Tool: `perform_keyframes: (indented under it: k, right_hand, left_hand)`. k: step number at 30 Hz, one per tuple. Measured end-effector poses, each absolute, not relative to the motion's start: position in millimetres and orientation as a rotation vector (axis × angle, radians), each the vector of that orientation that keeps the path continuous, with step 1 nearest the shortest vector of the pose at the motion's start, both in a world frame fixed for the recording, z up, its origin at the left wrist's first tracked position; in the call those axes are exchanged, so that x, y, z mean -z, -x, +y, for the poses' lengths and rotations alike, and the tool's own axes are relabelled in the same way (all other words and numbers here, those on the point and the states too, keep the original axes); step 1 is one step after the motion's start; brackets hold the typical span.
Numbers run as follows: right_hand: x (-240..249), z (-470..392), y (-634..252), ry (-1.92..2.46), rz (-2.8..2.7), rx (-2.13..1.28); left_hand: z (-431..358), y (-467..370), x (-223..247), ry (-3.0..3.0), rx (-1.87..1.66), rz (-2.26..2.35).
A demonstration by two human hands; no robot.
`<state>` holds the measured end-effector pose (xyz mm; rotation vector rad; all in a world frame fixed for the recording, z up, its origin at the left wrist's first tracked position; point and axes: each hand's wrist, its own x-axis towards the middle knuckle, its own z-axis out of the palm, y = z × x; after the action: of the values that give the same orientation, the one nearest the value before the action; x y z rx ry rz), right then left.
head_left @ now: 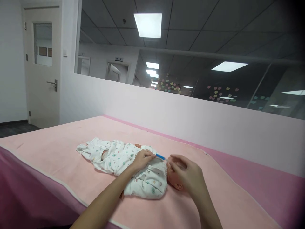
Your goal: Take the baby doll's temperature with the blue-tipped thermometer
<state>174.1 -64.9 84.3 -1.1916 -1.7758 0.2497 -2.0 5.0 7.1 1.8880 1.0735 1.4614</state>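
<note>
Doll (133, 165) lies mid-bed (59, 149), on pink blanket. Left hand (142, 159) fingers pinch a blue-tipped stick (161, 156) aimed at doll's face. Right hand (188, 175) cups the head, fingers loosely curled. Step looks like swabbing or measuring at the face; next calls for steady tip placement.

A baby doll (133, 168) in a white printed sleepsuit lies on its back on a bed covered by a pale pink blanket (59, 159), roughly midway between the bed's near edge and its far edge, head toward the right. The left hand (142, 158) rests on the doll's chest, pinching a thin blue stick (160, 156) that points toward the doll's face. The right hand (188, 175) cups the doll's head, fingers curled over it. Behind the bed's far edge runs a low white wall with dark glass above; a white door (43, 66) stands at far left.
</note>
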Motion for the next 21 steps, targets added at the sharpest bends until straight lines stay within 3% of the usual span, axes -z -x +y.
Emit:
perform_keyframes:
  k: [5,9,15,21]
  right_hand:
    - [-86.8,-31.0,-153.1,0.955,-1.474,-0.641]
    - [-64.4,-16.6,-147.2,0.929,-1.335,-0.643]
    - [-42.0,-13.1,-149.8,1.012,-1.246,-0.432]
    - [-33.7,-12.9,-152.1,1.202,-1.333,0.08]
  left_hand:
    - [9.4,2.3,-3.4,-1.815,-1.488,0.953]
    - [10.1,2.4,-3.0,-1.775,-1.483,0.944]
    - [6.1,4.5,-6.1,-1.748,-1.442,0.935]
    - [7.4,6.6,-4.0,-1.659,-1.423,0.985]
